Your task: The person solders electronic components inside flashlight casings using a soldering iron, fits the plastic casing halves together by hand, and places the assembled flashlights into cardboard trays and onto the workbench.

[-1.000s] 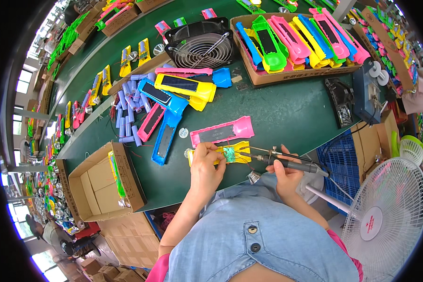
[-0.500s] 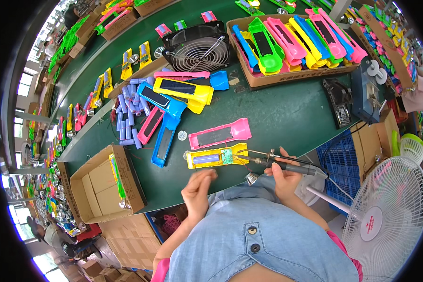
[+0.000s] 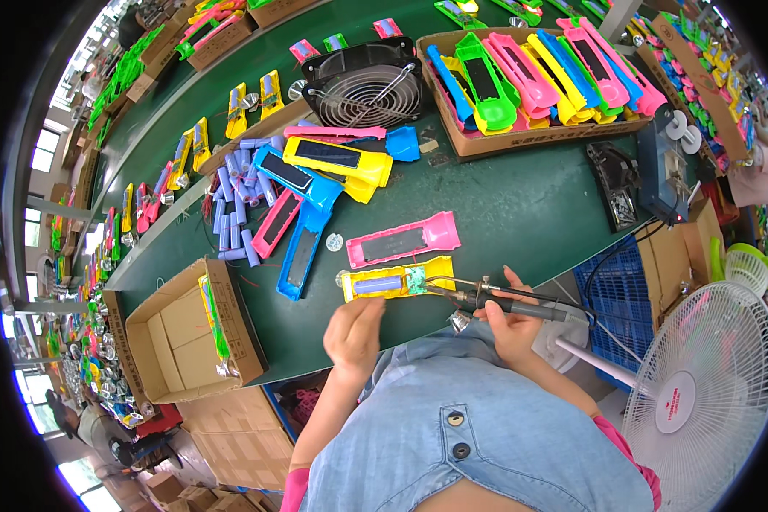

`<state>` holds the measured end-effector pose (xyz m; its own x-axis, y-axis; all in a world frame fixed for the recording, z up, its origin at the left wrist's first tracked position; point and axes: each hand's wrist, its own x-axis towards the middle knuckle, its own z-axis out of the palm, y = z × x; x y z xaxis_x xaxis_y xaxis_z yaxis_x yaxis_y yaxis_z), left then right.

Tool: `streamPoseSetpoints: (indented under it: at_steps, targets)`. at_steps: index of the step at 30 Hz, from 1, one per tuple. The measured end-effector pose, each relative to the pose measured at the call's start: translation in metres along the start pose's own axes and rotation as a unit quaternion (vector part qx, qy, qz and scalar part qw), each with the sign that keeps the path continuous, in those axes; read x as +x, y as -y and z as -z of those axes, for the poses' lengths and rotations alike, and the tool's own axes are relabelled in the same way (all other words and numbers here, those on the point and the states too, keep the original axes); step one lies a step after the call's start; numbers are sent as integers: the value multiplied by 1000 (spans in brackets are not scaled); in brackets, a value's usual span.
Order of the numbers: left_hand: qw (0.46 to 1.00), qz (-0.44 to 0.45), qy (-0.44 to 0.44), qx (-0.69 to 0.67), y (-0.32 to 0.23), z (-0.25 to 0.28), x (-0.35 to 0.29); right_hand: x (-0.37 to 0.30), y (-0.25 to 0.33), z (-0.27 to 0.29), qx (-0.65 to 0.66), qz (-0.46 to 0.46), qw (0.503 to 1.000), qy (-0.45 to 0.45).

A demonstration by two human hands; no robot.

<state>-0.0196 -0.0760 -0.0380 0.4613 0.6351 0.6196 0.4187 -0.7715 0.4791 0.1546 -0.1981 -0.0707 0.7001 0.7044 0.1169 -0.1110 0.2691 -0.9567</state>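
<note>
My right hand (image 3: 514,326) is wrapped round the dark handle of a soldering iron (image 3: 533,309), which has a thin metal feed tube alongside. Its tip reaches the right part of a yellow flashlight casing (image 3: 444,266), at the edge of a small green circuit board (image 3: 416,280). Left of the board, a purple battery cell (image 3: 377,285) lies in the casing. My left hand (image 3: 353,334) is closed just below the casing's left end; whatever its fingers pinch is hidden. A silvery reflector cup (image 3: 460,321) sits below the iron. A pink casing (image 3: 392,245) lies just beyond.
Purple cells (image 3: 235,200) and several coloured casings (image 3: 299,256) are piled at left. Behind them stands a black fan (image 3: 363,94). A carton (image 3: 546,141) of casings is at the back right, and an open carton (image 3: 175,341) at the left. A white fan (image 3: 700,392) stands at right.
My left hand has moved slightly left and up toward the casing's end. The iron's tip has shifted left, closer to the circuit board. The view has shifted a little.
</note>
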Motion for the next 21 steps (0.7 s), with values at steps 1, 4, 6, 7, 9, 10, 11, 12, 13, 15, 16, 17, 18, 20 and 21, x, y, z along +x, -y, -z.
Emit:
streamPoseSetpoints:
  at_steps: [1,4,6,7,9,10,11,12,13,15,16,17,18,20,21]
  targets:
    - [999,1,18,-27,-1,-6,3,0,-1,0,-23,29,999,15]
    - [997,3,62,-50,-3,-16,7,-2,3,-5,-24,22,999,-20]
    - [995,-24,95,-1,-4,-18,8,-4,-7,9,-69,41,997,19]
    - [995,-25,95,-3,-4,-19,8,-5,-11,14,-114,58,990,59]
    - [988,-91,115,46,-3,-19,9,-7,-13,15,-114,57,990,55]
    - [988,-92,115,46,-2,-19,9,-7,-13,15,-114,57,990,52]
    - [984,-114,125,56,-1,-19,9,-7,-13,15,-114,57,990,52]
    - [979,-136,135,67,0,-19,9,-7,-13,15,-116,56,990,53]
    - [979,-136,135,67,0,-19,9,-6,-14,15,-118,55,990,54]
    - [975,-149,142,83,0,-18,9,-6,-15,14,-117,54,990,50]
    - [975,-150,142,83,0,-19,9,-6,-16,14,-116,53,991,47]
    - [975,-151,142,84,0,-19,9,-7,-15,14,-116,53,991,46]
    - [974,-153,143,86,0,-19,9,-7,-15,13,-119,46,991,48]
    - [974,-155,142,86,1,-19,9,-7,-16,13,-122,39,991,50]
    - [974,-157,141,86,0,-19,9,-7,-17,13,-124,44,990,49]
